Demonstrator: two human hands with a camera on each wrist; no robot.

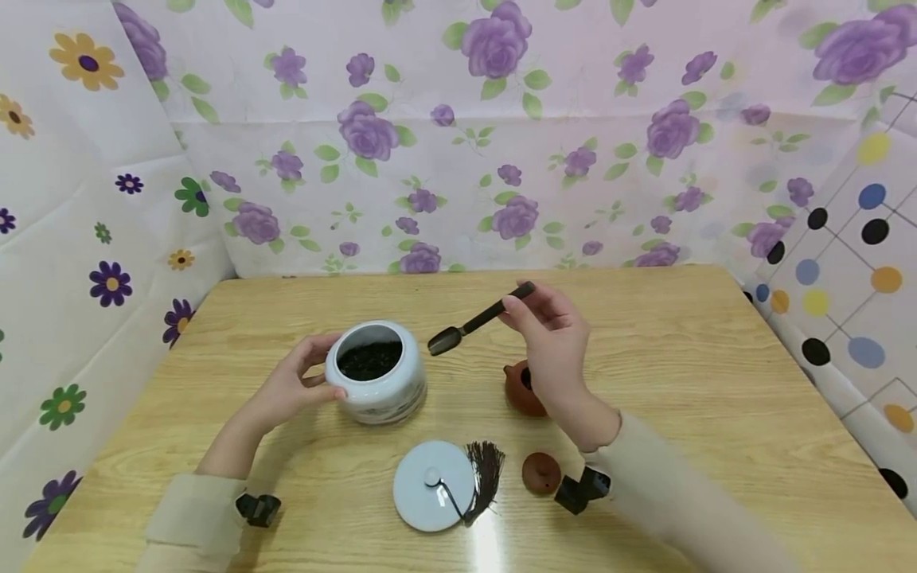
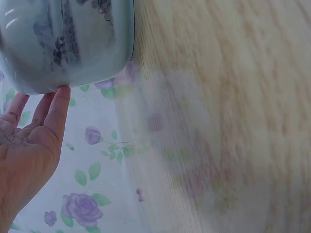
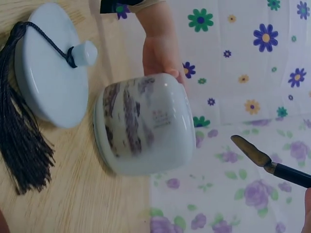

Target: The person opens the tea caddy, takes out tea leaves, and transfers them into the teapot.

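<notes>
A white porcelain jar (image 1: 387, 398) with a dark painted pattern stands on the left part of the table, its mouth uncovered. Dark loose tea leaves (image 1: 368, 362) show inside. My left hand (image 1: 290, 390) holds the jar's left side, thumb in front and fingers behind; in the left wrist view fingertips touch its wall. Between thumb and fingers, my right hand (image 1: 559, 346) pinches the dark handle of a tea scoop (image 1: 446, 341), above the table and right of the jar. The scoop's bowl (image 3: 250, 150) points toward the jar, apart from it. Whether it carries leaves is unclear.
A brown clay teapot (image 1: 523, 391), uncovered, sits partly hidden below my right hand. Its small lid (image 1: 540, 474) lies nearer me. The jar's white lid (image 1: 430, 497) with a dark tassel (image 1: 487, 477) lies in front of the jar. Flowered sheets (image 1: 458, 159) hang around the wooden table (image 1: 645, 342).
</notes>
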